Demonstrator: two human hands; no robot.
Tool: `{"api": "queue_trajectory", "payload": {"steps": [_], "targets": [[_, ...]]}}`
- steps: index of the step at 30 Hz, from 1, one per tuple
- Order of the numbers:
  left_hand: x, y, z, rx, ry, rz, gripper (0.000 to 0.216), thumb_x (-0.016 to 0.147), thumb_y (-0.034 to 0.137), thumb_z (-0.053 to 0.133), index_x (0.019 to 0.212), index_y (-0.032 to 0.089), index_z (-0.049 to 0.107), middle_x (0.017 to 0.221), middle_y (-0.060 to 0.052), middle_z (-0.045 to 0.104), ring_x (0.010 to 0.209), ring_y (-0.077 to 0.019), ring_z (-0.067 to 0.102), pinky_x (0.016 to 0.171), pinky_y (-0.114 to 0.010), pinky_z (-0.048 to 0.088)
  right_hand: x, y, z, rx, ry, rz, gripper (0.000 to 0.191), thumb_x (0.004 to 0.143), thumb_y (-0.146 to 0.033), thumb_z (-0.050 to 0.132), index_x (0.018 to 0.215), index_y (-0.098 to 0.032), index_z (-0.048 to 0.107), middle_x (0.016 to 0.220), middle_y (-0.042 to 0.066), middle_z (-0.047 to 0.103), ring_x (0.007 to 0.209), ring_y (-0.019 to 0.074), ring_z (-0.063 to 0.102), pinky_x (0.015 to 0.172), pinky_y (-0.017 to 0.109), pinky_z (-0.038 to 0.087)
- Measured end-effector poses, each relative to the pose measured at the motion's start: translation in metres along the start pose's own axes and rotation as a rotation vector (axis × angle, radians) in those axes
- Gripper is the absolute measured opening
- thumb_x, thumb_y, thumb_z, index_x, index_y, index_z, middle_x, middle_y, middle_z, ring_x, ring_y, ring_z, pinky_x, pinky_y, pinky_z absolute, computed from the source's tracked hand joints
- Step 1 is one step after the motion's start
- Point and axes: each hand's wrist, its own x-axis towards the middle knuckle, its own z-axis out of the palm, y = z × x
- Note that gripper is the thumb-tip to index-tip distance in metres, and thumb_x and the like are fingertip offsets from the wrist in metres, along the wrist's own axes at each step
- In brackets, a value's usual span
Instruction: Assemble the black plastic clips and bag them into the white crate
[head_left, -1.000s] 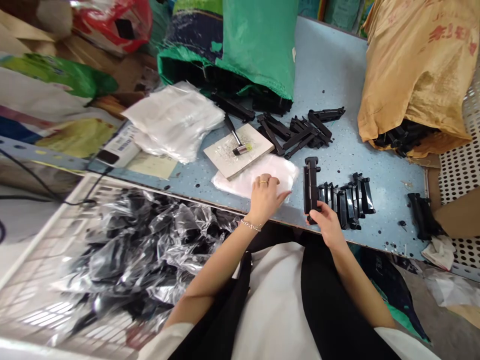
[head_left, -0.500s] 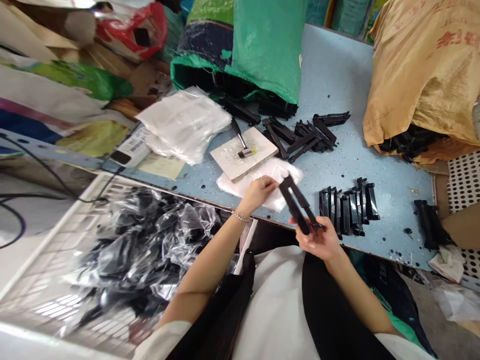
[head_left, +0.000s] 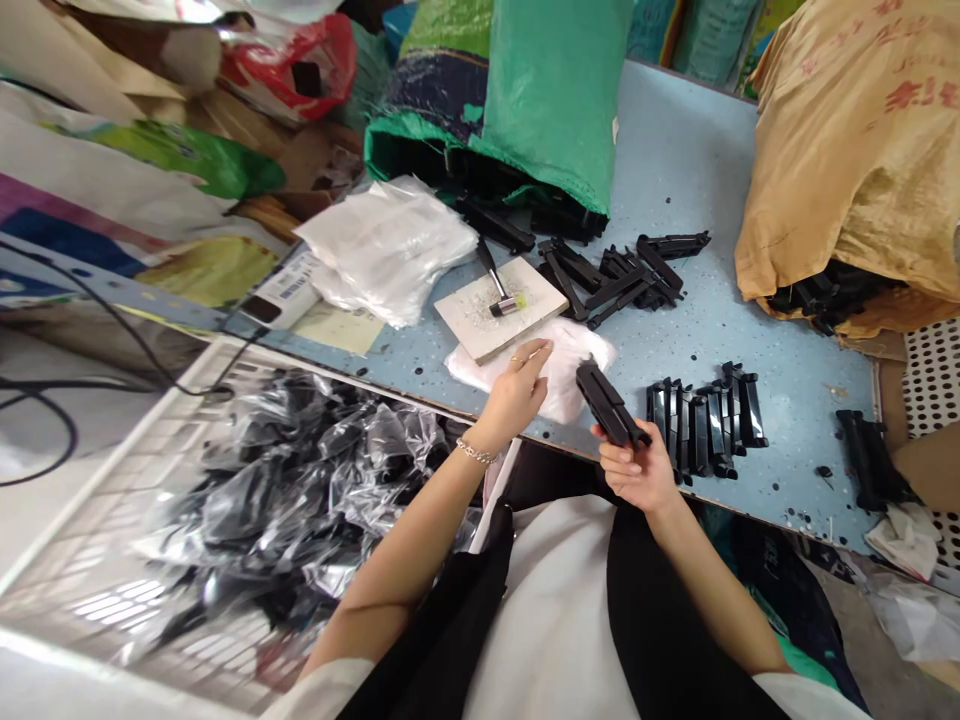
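Observation:
My right hand [head_left: 637, 470] grips a long black plastic part [head_left: 609, 402] by its lower end, holding it tilted above the table's front edge. My left hand [head_left: 517, 385] lies over a stack of thin clear plastic bags [head_left: 566, 385]; its fingers are stretched out and hold nothing that I can see. Whether the fingertips touch the bags I cannot tell. Beyond the bags, a small hammer [head_left: 495, 280] rests on a pale square board [head_left: 476, 335]. A row of similar black parts [head_left: 701, 425] lies right of my right hand.
Loose black parts [head_left: 630, 280] lie behind the board, by a green sack [head_left: 555, 110]. A brown sack [head_left: 832, 180] stands at right. White plastic bags [head_left: 390, 245] are piled at left. Below the blue table [head_left: 795, 360], a white basket [head_left: 112, 475] holds bagged black parts [head_left: 262, 500].
The black part in my right hand showed two separate bars; now they are folded together. My left hand has moved off its upper end, and its fingers have opened over the bags.

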Motion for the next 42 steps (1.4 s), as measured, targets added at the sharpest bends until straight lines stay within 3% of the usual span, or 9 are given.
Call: {"api": "queue_trajectory", "payload": {"steps": [3, 7, 12, 15, 20, 27, 31, 37, 42], "targets": [[-0.003, 0.001, -0.004, -0.077, -0.027, -0.034, 0.071, 0.086, 0.005, 0.051, 0.154, 0.018, 0.038, 0.155, -0.022, 0.045, 0.084, -0.0140, 0.069, 0.079, -0.033, 0.063, 0.000, 0.003, 0.005, -0.019, -0.044, 0.031, 0.053, 0.095, -0.051, 0.051, 0.118, -0.005, 0.063, 0.061, -0.006, 0.048, 0.044, 0.0047, 0.027, 0.038, 0.012, 0.033], [-0.018, 0.027, -0.007, -0.016, -0.051, 0.184, 0.080, 0.088, -0.001, 0.041, 0.163, 0.021, 0.022, 0.158, -0.020, 0.044, 0.129, -0.0255, 0.062, 0.103, -0.037, 0.058, 0.021, 0.001, 0.008, -0.126, -0.022, 0.080, 0.048, 0.092, -0.055, 0.054, 0.108, -0.011, 0.064, 0.058, -0.010, 0.040, 0.041, 0.0039, 0.020, 0.035, 0.012, 0.025], [-0.048, 0.060, -0.004, -0.058, -0.211, 0.455, 0.082, 0.091, -0.001, 0.038, 0.165, 0.020, 0.010, 0.157, -0.020, 0.046, 0.140, -0.0270, 0.055, 0.109, -0.041, 0.056, 0.037, 0.008, 0.014, -0.777, 0.300, -0.243, 0.043, 0.089, -0.062, 0.059, 0.087, -0.019, 0.063, 0.053, -0.008, 0.039, 0.044, 0.0076, 0.030, 0.038, 0.018, 0.029], [-0.059, 0.065, -0.011, -0.086, -0.161, 0.408, 0.073, 0.091, 0.008, 0.051, 0.160, 0.014, 0.027, 0.148, -0.023, 0.053, 0.135, -0.0298, 0.059, 0.106, -0.043, 0.058, 0.021, 0.027, 0.029, -1.205, 0.392, -0.374, 0.050, 0.084, -0.047, 0.076, 0.124, -0.022, 0.063, 0.077, -0.003, 0.061, 0.063, 0.0117, 0.052, 0.056, 0.023, 0.047], [-0.092, 0.055, -0.090, -0.124, -0.016, 0.105, 0.022, 0.096, 0.020, 0.059, 0.115, 0.025, 0.067, 0.110, -0.006, 0.073, 0.105, -0.0198, 0.072, 0.095, -0.032, 0.061, -0.017, 0.021, 0.059, -1.744, 0.015, -0.228, 0.052, 0.097, -0.043, 0.061, 0.145, -0.024, 0.053, 0.112, 0.006, 0.071, 0.092, 0.0177, 0.068, 0.085, 0.033, 0.056], [-0.162, -0.073, -0.187, 0.458, -0.117, -0.484, 0.035, 0.092, 0.048, 0.046, 0.103, 0.025, 0.070, 0.106, -0.015, 0.074, 0.097, -0.0374, 0.074, 0.084, -0.049, 0.059, -0.009, -0.053, 0.048, -2.483, 1.283, -0.083, 0.046, 0.102, -0.040, 0.053, 0.137, -0.010, 0.055, 0.124, 0.022, 0.065, 0.102, 0.0319, 0.069, 0.079, 0.038, 0.052], [-0.145, -0.099, -0.163, 0.513, -0.130, -0.626, 0.035, 0.090, 0.042, 0.051, 0.113, 0.021, 0.068, 0.111, -0.013, 0.074, 0.102, -0.0362, 0.072, 0.089, -0.053, 0.058, 0.002, -0.042, 0.047, -2.476, 1.090, -0.018, 0.035, 0.098, -0.030, 0.056, 0.131, -0.017, 0.059, 0.125, 0.015, 0.064, 0.097, 0.0284, 0.070, 0.077, 0.035, 0.050], [-0.044, -0.015, -0.049, 0.064, 0.098, -0.219, 0.025, 0.098, 0.025, 0.050, 0.116, 0.019, 0.066, 0.113, -0.009, 0.071, 0.097, -0.0208, 0.070, 0.092, -0.037, 0.058, -0.017, -0.019, 0.056, -2.565, 0.330, -0.221, 0.036, 0.097, -0.015, 0.049, 0.124, -0.030, 0.067, 0.123, 0.006, 0.065, 0.094, 0.0211, 0.064, 0.078, 0.032, 0.048], [0.008, 0.024, 0.029, 0.201, -0.114, -0.019, 0.009, 0.090, 0.022, 0.067, 0.092, 0.013, 0.067, 0.104, -0.016, 0.068, 0.103, -0.0301, 0.065, 0.089, -0.044, 0.057, -0.032, -0.036, 0.023, -2.709, 0.307, -0.312, 0.036, 0.095, -0.005, 0.044, 0.105, -0.023, 0.074, 0.133, 0.010, 0.066, 0.112, 0.0278, 0.058, 0.095, 0.044, 0.049]]}}
